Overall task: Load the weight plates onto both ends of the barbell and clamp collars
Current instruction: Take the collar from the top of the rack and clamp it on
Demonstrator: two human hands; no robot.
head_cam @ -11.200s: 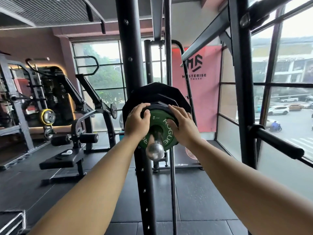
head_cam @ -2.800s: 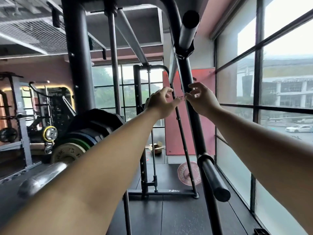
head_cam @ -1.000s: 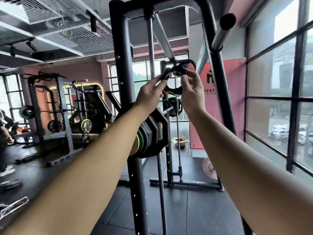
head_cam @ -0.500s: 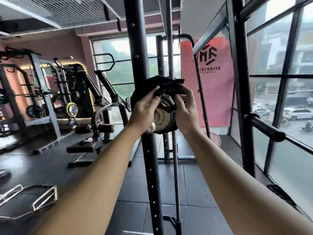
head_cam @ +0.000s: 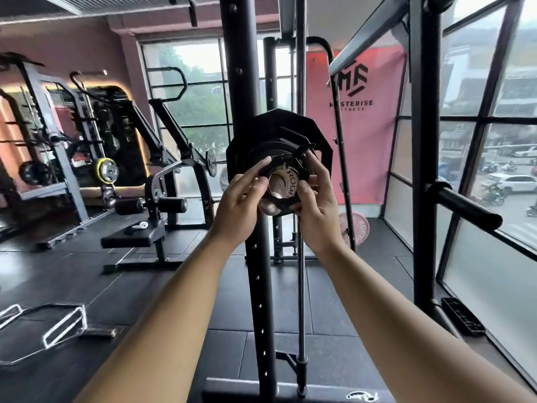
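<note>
Both hands grip a black collar (head_cam: 286, 165) around the bar end (head_cam: 271, 203), left hand (head_cam: 239, 209) on its left, right hand (head_cam: 318, 205) on its right. The collar sits just outside the stacked plates (head_cam: 279, 135).

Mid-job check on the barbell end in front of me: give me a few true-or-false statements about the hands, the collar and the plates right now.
1. Both the left hand and right hand are at the barbell end. True.
2. The black collar lies on the floor. False: both hands hold it at the sleeve tip.
3. The big black plate is already on the bar. True.
4. The pink plate is loaded on this bar. False: it stands on the floor by the banner.
5. The bench holds a stack of plates. False: only a small white object.
</note>
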